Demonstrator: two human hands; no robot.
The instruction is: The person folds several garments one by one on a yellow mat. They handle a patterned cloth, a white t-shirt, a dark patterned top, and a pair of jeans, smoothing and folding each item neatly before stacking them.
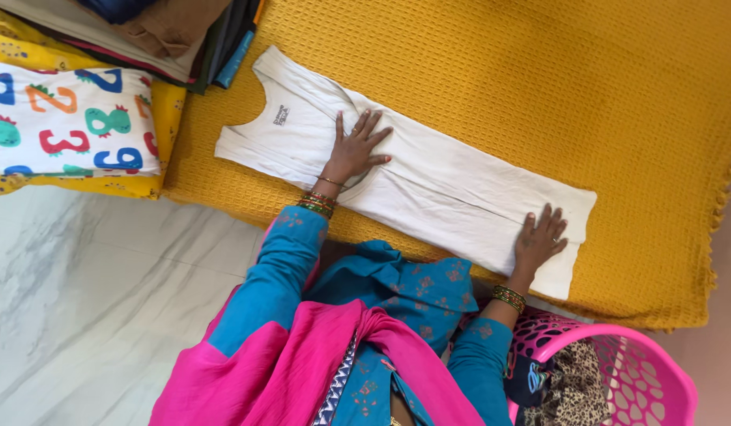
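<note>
Smoothing a folded white vest [428, 185] on the yellow bedspread [539, 71]: left hand [356, 150] and right hand [539, 241] lie flat, fingers spread, gripping nothing.

One white vest [428, 177], two hands [355, 150], perhaps one basket [618, 355]

Left hand [356, 150] and right hand [540, 239] flat on white vest [452, 189], yellow bedspread [539, 71]
</note>
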